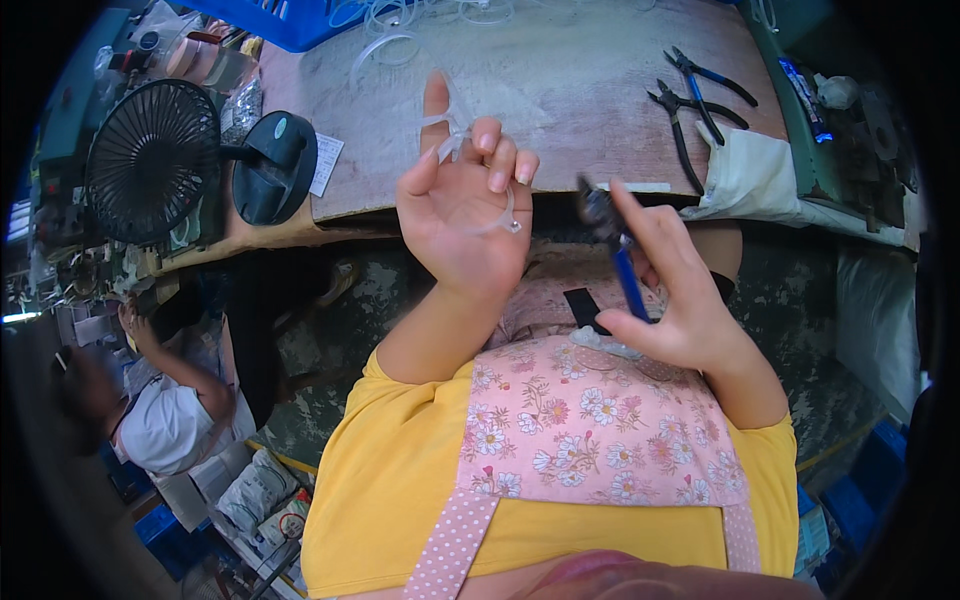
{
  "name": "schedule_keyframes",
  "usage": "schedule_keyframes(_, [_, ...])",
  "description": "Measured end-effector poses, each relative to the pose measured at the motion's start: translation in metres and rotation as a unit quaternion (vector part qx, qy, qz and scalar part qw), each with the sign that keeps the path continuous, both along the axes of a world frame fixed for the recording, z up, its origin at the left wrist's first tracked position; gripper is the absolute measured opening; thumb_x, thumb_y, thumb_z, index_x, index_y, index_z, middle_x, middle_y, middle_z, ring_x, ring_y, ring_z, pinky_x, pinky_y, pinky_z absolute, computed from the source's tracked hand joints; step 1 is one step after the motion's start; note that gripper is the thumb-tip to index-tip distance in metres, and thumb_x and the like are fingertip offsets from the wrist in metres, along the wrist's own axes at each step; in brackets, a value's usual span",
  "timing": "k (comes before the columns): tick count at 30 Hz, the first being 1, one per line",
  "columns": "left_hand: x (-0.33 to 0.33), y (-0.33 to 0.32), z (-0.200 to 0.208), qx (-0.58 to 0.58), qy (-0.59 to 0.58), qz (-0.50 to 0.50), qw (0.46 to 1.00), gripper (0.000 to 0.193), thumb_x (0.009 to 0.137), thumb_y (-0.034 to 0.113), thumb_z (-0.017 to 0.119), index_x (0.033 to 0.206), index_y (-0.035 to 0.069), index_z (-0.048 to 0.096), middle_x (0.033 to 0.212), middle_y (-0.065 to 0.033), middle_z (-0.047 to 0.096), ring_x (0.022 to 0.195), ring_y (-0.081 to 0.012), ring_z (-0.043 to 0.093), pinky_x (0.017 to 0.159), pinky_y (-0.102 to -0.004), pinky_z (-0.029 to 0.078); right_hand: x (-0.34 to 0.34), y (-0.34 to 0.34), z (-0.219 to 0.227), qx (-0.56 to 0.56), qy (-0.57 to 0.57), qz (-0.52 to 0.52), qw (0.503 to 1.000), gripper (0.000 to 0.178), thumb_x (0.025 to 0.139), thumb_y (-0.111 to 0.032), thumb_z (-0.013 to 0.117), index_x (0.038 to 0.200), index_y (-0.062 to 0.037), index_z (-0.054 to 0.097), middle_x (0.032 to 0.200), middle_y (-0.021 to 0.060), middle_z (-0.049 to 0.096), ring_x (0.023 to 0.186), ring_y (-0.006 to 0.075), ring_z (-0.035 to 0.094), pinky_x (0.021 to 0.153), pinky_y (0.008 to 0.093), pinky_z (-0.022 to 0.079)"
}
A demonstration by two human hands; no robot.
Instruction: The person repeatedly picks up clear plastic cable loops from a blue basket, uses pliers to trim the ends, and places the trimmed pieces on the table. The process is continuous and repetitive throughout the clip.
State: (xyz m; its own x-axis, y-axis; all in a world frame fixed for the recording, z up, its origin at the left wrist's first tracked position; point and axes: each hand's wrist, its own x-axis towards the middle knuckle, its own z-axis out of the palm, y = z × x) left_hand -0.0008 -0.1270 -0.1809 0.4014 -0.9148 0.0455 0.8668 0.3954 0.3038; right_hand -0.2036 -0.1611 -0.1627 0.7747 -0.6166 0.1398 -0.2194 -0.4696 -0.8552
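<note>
My left hand (pixel 465 205) is raised palm up over the table's front edge. Its index finger points away and the other fingers curl over clear plastic strips (pixel 455 130). A thin curved clear piece (pixel 510 215) with a small knob lies across the palm. To its right, my right hand (pixel 685 290) is closed around cutting pliers (pixel 628 270) with a blue handle. Their blurred jaws point up and away, apart from the left hand. Whether the jaws are spread I cannot tell.
On the table (pixel 590 90), clear plastic rings (pixel 390 45) lie beside a blue tray (pixel 285 22). Two pliers (pixel 685 120) rest at the right, near a white cloth (pixel 745 175). A black fan (pixel 155 160) stands at left. Another person (pixel 165 410) sits at lower left.
</note>
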Motion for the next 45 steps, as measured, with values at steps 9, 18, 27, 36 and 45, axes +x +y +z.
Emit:
schedule_keyframes(9, [-0.004,0.0,0.006,-0.081,-0.064,0.05,0.993,0.064,0.088,0.032,0.044,0.149,0.024,0.027,0.092,-0.0075,0.046,0.071,-0.0172,0.044,0.075,-0.0358,0.041,0.012,0.006,0.003,-0.251,0.013,-0.027,0.967,0.063,0.059,-0.008,0.073,0.121,-0.0177,0.065,0.104,0.0102,0.054,0.077,0.0254,0.053,0.065,0.0336,0.048])
schedule_keyframes(18, [-0.004,0.002,0.003,-0.095,-0.093,0.051,0.99,0.065,0.088,0.035,0.046,0.149,0.028,0.026,0.092,-0.0058,0.045,0.073,-0.0166,0.042,0.074,-0.0348,0.041,0.007,0.005,0.005,-0.245,0.047,0.0,0.968,0.063,0.058,-0.004,0.076,0.12,-0.0147,0.064,0.1,0.0106,0.055,0.073,0.0246,0.053,0.062,0.0332,0.046])
schedule_keyframes(27, [-0.011,0.005,0.009,-0.099,-0.092,0.097,0.986,0.062,0.085,0.028,0.056,0.145,0.02,0.038,0.088,-0.0087,0.045,0.069,-0.0181,0.039,0.069,-0.03,0.034,0.007,0.007,0.015,-0.215,0.046,0.014,0.975,0.065,0.058,-0.004,0.076,0.121,-0.0143,0.063,0.098,0.0114,0.054,0.071,0.0252,0.053,0.06,0.0338,0.046])
schedule_keyframes(36, [-0.01,0.007,0.007,-0.113,-0.087,0.066,0.988,0.067,0.087,0.038,0.05,0.149,0.029,0.026,0.092,-0.0065,0.045,0.071,-0.0164,0.042,0.069,-0.0334,0.041,0.005,0.009,0.011,-0.227,0.051,0.016,0.972,0.07,0.057,0.001,0.074,0.124,-0.0135,0.061,0.098,0.0124,0.053,0.073,0.0263,0.053,0.062,0.0346,0.046])
schedule_keyframes(45, [-0.003,0.005,0.011,-0.073,-0.027,-0.047,0.996,0.059,0.088,0.026,0.053,0.144,0.017,0.038,0.089,-0.0074,0.042,0.071,-0.0162,0.041,0.08,-0.0324,0.039,0.003,0.001,0.006,-0.246,0.001,-0.05,0.968,0.064,0.062,-0.001,0.072,0.124,-0.0142,0.063,0.093,0.0097,0.053,0.07,0.0233,0.054,0.059,0.0304,0.048])
